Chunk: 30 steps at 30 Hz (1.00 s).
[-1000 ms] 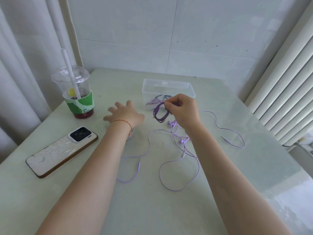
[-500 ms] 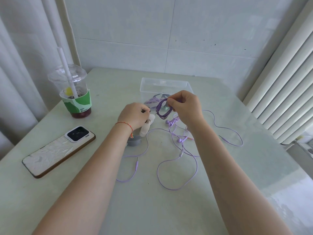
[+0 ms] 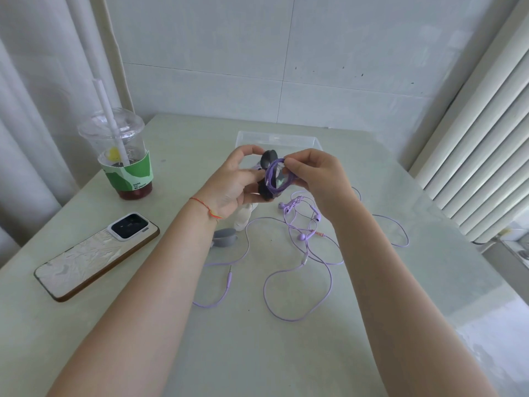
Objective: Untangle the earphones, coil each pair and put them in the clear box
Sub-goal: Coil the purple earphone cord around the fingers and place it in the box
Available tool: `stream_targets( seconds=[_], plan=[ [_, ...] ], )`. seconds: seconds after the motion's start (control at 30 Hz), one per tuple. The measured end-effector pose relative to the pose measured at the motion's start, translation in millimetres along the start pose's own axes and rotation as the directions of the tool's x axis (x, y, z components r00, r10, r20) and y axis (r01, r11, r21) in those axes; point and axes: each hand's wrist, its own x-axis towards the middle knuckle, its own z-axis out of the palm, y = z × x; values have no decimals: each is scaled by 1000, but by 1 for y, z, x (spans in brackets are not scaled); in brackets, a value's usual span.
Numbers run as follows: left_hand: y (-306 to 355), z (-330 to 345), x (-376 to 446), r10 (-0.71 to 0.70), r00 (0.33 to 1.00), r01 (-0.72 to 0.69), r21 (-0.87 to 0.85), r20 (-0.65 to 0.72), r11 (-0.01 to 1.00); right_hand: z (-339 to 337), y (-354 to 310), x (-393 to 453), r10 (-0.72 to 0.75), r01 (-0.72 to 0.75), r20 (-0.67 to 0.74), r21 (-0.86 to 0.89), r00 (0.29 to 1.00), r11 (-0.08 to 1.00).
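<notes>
Counts: two hands, left [image 3: 233, 181] and right [image 3: 317, 179]; one purple coil [image 3: 274, 176] and one dark clip [image 3: 267, 163] between them. One clear box [image 3: 276, 137] at 12 o'clock. Loose earphones [image 3: 300, 245] at centre, pairs uncountable. One grey clip [image 3: 224, 237], one pale clip [image 3: 243, 217]. One cup [image 3: 123, 159] at 10 o'clock; one phone [image 3: 97, 255] at 9 o'clock.

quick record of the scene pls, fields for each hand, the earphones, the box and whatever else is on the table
left hand: holds a dark clip
right hand: pinches the coiled purple earphones
loose earphones: tangled on the table
clear box: behind the hands, contents mostly hidden
grey clip: lies on the table
phone: face down, left
drink cup: far left, with straw
</notes>
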Motion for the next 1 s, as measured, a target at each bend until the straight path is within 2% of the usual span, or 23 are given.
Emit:
stream_targets(
  seconds=[0.1, 0.2, 0.33, 0.53, 0.63, 0.7, 0.83, 1.0],
  plan=[
    [0, 3, -1, 5, 998, -4, -12, 55, 1000, -2, 1, 0, 31, -40, 60, 156, 998, 987],
    [-1, 5, -1, 14, 999, -16, 40, 53, 999, -4, -1, 1, 77, -96, 75, 290, 994, 952],
    [-1, 8, 1, 18, 999, -21, 92, 29, 996, -4, 0, 0, 152, -173, 88, 312, 984, 934],
    [4, 3, 1, 2, 981, -10, 37, 192, 999, -4, 3, 2, 216, -229, 79, 436, 973, 870],
    [3, 2, 0, -24, 976, -11, 160, 216, 987, -5, 7, 3, 267, -271, 80, 490, 960, 829],
    [3, 5, -1, -11, 988, -28, 242, 157, 970, -6, 9, 4, 289, -285, 72, 499, 955, 818],
    [-1, 18, 1, 150, 984, -104, 359, -101, 927, -10, 11, 6, 328, -302, 60, 568, 943, 766],
    [-6, 26, -1, 284, 940, -206, 346, -190, 915, -11, 12, 8, 382, -367, 95, 554, 919, 747]
  ],
)
